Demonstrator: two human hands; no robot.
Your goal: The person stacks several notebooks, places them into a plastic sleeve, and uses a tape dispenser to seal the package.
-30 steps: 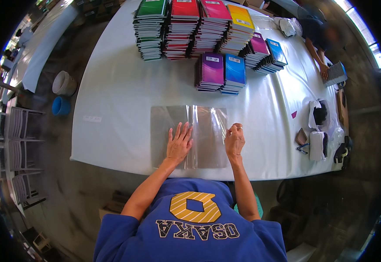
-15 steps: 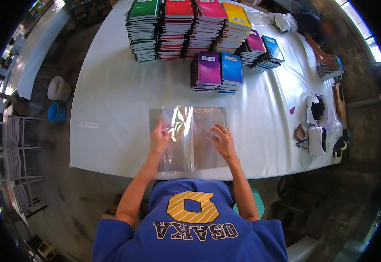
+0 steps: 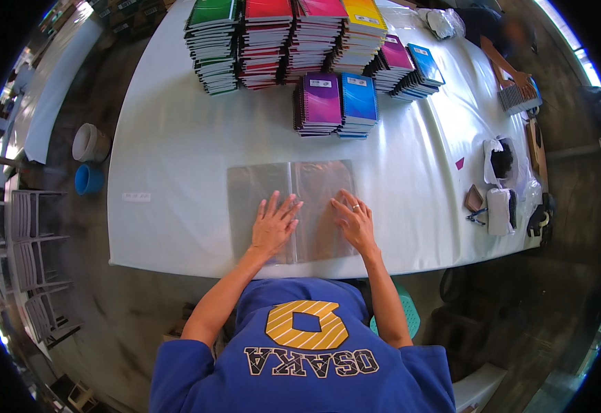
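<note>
I see a clear plastic cover sheet [image 3: 291, 206] lying flat on the white tabletop [image 3: 176, 138], close to its near edge and roughly midway along it. It is transparent and greyish against the white, glossy, opened out like a book jacket with a bright crease running down its middle and a few pale glints across it. My left hand [image 3: 273, 224] rests palm down on the sheet just left of the crease, fingers spread wide and flat, holding nothing. My right hand [image 3: 354, 220] lies flat on the right half, fingers fanned and pointing toward the crease, a ring on one finger, also gripping nothing. Just beyond the sheet, toward the far edge, sit two short piles of spiral notebooks, a purple pile [image 3: 319, 103] and a blue pile [image 3: 359, 103], touching side by side. Behind them, along the far edge, stand taller stacks in green [image 3: 211, 41], red [image 3: 266, 38] and yellow [image 3: 362, 27]. Near the right edge lie a few small dark tools [image 3: 500, 206].
</note>
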